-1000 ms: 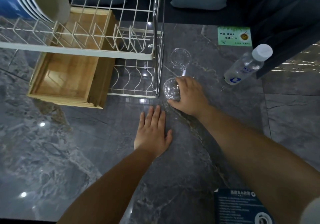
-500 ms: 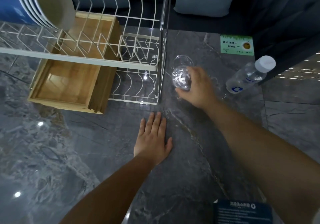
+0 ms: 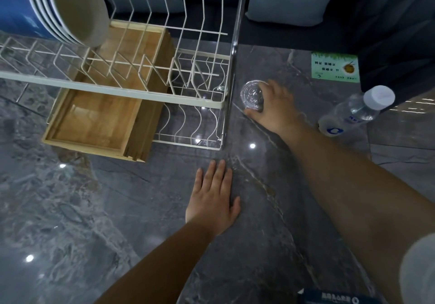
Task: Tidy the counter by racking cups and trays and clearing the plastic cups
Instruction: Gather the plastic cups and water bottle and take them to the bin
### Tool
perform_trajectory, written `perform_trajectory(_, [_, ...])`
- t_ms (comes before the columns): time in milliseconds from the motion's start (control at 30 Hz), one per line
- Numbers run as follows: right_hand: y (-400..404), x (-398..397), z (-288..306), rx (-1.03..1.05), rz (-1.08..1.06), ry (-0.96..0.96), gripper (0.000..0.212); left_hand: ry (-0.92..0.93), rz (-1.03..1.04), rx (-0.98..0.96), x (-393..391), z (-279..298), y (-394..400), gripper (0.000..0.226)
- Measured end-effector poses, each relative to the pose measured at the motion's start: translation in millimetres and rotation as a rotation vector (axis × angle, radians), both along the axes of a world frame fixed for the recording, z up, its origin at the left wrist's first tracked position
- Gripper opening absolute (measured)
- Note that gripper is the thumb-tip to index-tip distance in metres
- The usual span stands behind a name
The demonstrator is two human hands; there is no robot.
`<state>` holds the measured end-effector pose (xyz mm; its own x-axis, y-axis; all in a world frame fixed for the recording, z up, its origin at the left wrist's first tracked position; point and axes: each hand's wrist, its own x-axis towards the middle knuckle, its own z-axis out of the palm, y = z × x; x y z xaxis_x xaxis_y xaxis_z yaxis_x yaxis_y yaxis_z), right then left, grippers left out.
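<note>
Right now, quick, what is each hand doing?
Left hand: open, flat on the counter, holding nothing.
Right hand: closed around a clear plastic cup beside the dish rack.

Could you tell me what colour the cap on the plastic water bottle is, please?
White, on the clear plastic water bottle's cap, seen in the head view.

Single head view, wide-angle, looks forward and steeply down; left hand [image 3: 213,200] near centre; edges probably distorted.

Right hand [image 3: 276,106] hides the clear cup's [image 3: 252,95] far side.
</note>
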<state>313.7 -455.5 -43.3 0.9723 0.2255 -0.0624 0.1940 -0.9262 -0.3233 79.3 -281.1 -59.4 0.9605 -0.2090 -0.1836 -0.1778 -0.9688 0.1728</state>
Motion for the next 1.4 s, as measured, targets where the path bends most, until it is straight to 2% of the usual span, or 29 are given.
perform_trajectory(367, [-5,1,0,-0.077,-0.041,-0.061,0.076,-0.001,0.0,0.005,-1,0,0,0.072])
perform_trajectory(633, [-4,-24,0,-0.043,-0.09,-0.074,0.074,-0.009,0.012,-0.008,0,-2,0,0.072])
perform_trajectory(933, [-30,-103,30,0.089,-0.154,-0.042,0.069,-0.025,0.006,0.009,-1,-3,1,0.072])
perform_trajectory(1167, [-63,-200,62,0.087,-0.234,0.044,0.07,0.044,0.001,0.038,0,4,0,0.073])
perform_trajectory(1267, [-81,-228,73,0.1,-0.302,0.02,0.07,0.066,0.027,-0.054,3,15,-6,0.072])
perform_trajectory(1400, [-113,-249,83,0.067,-0.37,-0.005,0.071,0.016,-0.052,-0.41,27,48,-51,0.077])
